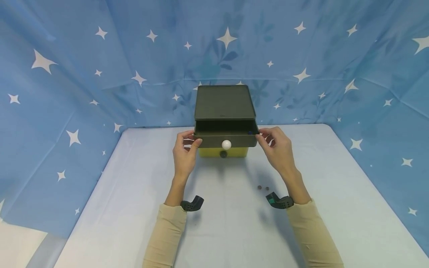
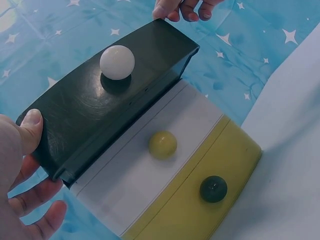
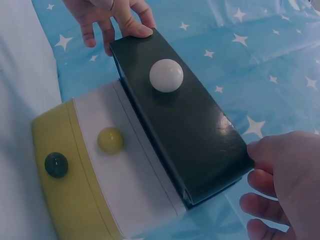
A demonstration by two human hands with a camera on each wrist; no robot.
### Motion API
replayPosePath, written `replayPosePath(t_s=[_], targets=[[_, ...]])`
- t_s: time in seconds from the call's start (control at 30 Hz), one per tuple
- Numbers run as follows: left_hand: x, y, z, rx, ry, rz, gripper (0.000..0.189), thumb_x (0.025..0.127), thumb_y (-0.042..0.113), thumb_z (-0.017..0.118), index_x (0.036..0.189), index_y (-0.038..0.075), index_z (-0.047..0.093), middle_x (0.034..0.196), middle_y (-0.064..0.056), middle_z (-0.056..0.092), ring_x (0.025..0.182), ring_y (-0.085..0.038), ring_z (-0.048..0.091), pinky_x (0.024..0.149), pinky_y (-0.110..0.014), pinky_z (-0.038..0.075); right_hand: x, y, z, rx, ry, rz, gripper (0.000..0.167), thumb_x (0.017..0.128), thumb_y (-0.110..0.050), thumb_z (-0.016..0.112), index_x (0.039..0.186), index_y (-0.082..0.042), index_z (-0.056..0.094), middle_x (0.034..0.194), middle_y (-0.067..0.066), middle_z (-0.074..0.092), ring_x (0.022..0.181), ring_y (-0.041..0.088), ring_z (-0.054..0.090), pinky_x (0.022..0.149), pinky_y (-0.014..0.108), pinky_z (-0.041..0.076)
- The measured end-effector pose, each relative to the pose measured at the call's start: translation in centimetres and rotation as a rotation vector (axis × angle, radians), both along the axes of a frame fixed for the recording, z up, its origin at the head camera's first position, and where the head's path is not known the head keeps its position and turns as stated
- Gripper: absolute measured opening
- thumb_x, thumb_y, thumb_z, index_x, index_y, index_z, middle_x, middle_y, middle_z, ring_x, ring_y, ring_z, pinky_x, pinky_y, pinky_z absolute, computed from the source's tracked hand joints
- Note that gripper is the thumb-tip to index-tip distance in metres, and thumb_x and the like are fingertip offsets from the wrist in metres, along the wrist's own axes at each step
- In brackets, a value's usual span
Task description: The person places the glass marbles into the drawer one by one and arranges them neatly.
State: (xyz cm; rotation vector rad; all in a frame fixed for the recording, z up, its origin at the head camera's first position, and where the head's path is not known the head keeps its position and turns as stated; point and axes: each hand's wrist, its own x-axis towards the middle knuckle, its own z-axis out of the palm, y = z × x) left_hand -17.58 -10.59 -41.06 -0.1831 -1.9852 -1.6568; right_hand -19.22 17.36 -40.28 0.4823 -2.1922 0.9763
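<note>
A small chest of drawers [image 1: 225, 102] has its dark green top drawer [image 1: 211, 141] pulled partly out, with a white knob [image 1: 226, 144] on the front. My left hand [image 1: 186, 154] grips the drawer's left front corner, thumb on the front face. At the opposite corner my right hand [image 1: 276, 147] pinches the drawer between thumb and fingers. Inside, near the right end, lies a small blue thing [image 1: 250, 133]. In the left wrist view, a white drawer [image 2: 130, 172] with a yellow knob [image 2: 163, 145] and a yellow drawer [image 2: 175, 220] with a dark green knob [image 2: 213, 189] sit closed below.
Two small brown round things, one [image 1: 259, 187] left of the other [image 1: 267, 188], lie on the white table [image 1: 228, 230] between the chest and my right wrist. A blue curtain [image 1: 167, 63] with white stars hangs close behind the chest and along both sides.
</note>
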Motion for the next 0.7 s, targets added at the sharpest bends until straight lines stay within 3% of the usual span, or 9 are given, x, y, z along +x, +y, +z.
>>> replayPosePath(t_s=[0.7], targets=[[0.0, -0.1, 0.2, 0.003, -0.001, -0.009, 0.039, 0.091, 0.009, 0.072, 0.124, -0.005, 0.058, 0.107, -0.026, 0.059, 0.096, -0.040, 0.062, 0.069, -0.013, 0.043, 1.7, 1.1, -0.5, 0.055, -0.086, -0.047, 0.025, 0.091, -0.012, 0.074, 0.112, 0.000, 0.069, 0.091, 0.012, 0.065, 0.077, 0.020, 0.057, 0.066, 0.019, 0.042]])
